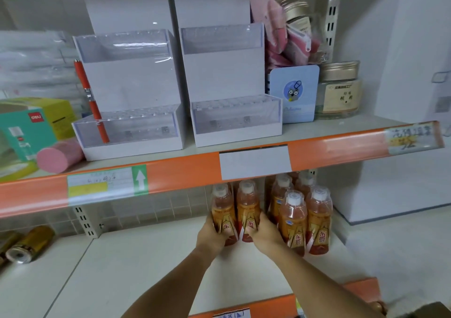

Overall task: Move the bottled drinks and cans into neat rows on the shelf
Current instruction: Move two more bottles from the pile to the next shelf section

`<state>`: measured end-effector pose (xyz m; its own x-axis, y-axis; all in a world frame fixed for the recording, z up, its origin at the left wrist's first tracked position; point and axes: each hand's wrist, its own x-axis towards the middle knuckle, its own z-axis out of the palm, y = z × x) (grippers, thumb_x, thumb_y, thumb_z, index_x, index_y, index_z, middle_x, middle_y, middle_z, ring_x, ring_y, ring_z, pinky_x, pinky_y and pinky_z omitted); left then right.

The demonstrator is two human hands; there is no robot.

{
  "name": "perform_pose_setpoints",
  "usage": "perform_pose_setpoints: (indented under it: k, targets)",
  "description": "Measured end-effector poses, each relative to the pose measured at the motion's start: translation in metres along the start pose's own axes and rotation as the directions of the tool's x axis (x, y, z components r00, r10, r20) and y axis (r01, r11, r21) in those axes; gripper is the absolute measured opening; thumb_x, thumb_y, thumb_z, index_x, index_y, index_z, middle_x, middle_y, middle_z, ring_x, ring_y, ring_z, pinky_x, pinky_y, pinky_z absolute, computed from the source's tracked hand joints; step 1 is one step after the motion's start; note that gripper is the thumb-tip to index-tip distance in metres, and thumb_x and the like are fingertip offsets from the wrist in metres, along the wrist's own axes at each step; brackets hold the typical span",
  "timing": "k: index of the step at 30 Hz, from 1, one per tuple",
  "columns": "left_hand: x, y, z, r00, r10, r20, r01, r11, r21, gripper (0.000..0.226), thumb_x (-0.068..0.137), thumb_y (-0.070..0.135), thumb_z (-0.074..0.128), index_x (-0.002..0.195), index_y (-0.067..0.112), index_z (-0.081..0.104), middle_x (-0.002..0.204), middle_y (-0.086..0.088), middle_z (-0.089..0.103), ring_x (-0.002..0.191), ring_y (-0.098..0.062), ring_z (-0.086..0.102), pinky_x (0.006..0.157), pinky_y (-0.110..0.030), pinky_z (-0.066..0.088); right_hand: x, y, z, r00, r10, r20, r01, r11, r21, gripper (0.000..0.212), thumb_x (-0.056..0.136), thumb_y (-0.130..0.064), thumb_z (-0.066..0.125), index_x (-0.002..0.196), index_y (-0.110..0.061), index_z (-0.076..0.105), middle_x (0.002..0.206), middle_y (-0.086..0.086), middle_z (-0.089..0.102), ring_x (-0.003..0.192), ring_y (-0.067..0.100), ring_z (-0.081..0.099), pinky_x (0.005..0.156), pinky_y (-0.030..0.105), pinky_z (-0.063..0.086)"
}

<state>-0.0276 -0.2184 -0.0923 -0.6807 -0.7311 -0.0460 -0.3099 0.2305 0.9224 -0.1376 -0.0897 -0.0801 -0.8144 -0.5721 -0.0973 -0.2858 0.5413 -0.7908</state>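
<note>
Both hands reach in over the lower shelf [151, 264] from its front edge. The left hand [211, 237] is wrapped around the base of one orange bottle [223, 211]; the right hand [262, 236] is closed on the base of a second bottle [248, 206] touching the first. Fingertips are hidden behind the bottles. Both held bottles stand upright on the shelf near its middle.

Just to their right, a cluster of like bottles [306, 217] stands upright in close rows toward the right edge; those at the rear are partly hidden by the upper shelf's orange price rail [185, 171]. The bottles are clear plastic with white caps and glossy orange-gold sleeves.

At the far left edge, gold cans [29, 244] lie on their sides, partly cut off by the frame.

Above, the upper shelf carries two white and clear plastic display stands [127, 93], an orange pen [91, 100] and a gold-lidded jar [340, 90].
</note>
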Motion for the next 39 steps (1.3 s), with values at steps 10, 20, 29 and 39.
perform_pose_setpoints:
  k: [10, 20, 29, 39]
  targets:
    - [-0.029, 0.011, -0.031, 0.976, 0.131, 0.172, -0.213, 0.717, 0.664, 0.055, 0.103, 0.056, 0.033, 0.137, 0.016, 0.047, 0.134, -0.008, 0.058, 0.121, -0.026, 0.053, 0.104, -0.038, 0.044, -0.04, -0.013, -0.009, 0.996, -0.091, 0.015, 0.09, 0.922, -0.376, 0.078, 0.101, -0.048, 0.04, 0.159, -0.009, 0.004, 0.167, 0.01, 0.007, 0.154, 0.027, 0.009, 0.124, 0.043, 0.019]
    - [-0.079, 0.006, -0.129, 0.956, 0.123, 0.267, -0.293, 0.46, 0.838, 0.081, 0.102, 0.064, 0.026, 0.161, 0.009, 0.015, 0.169, -0.01, 0.016, 0.156, -0.031, 0.008, 0.126, -0.042, 0.014, -0.082, -0.05, -0.011, 0.984, -0.159, 0.075, 0.166, 0.711, -0.683, 0.086, 0.099, -0.062, 0.032, 0.159, -0.007, 0.006, 0.167, 0.01, 0.004, 0.155, 0.027, 0.0, 0.125, 0.042, 0.004]
    - [-0.131, -0.01, -0.258, 0.993, 0.076, 0.094, -0.12, 0.514, 0.849, 0.084, 0.101, 0.065, 0.027, 0.161, 0.009, 0.011, 0.169, -0.01, 0.012, 0.157, -0.027, 0.004, 0.125, -0.041, 0.01, -0.11, -0.103, 0.019, 0.968, -0.195, 0.159, 0.249, 0.648, -0.72, 0.086, 0.099, -0.064, 0.029, 0.159, -0.008, 0.006, 0.167, 0.01, 0.006, 0.154, 0.027, 0.007, 0.124, 0.043, 0.011]
    - [-0.216, -0.048, -0.384, 0.992, 0.034, -0.122, 0.087, 0.524, 0.848, 0.077, 0.101, 0.063, 0.035, 0.153, 0.006, 0.032, 0.161, -0.014, 0.034, 0.149, -0.028, 0.03, 0.12, -0.041, 0.028, -0.156, -0.18, 0.102, 0.902, -0.274, 0.333, 0.43, 0.637, -0.64, 0.086, 0.102, -0.055, 0.035, 0.157, -0.002, -0.004, 0.167, 0.016, -0.004, 0.154, 0.03, 0.005, 0.124, 0.038, 0.013]
